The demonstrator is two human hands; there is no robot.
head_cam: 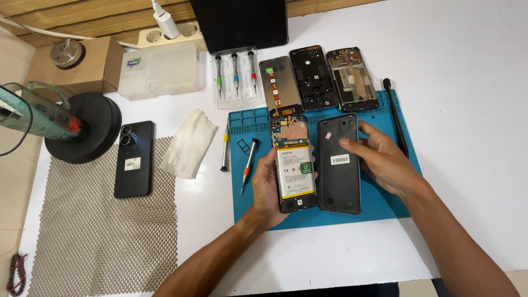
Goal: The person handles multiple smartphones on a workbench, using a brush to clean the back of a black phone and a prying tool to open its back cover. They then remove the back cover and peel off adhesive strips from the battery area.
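— Phone with its back off, battery showing, sits gripped in the left hand at centre frame, over the blue mat.

— And the right hand?

— Open, fingertips resting on the black back cover just beside it. Best handled by the edges, the exposed board left untouched.
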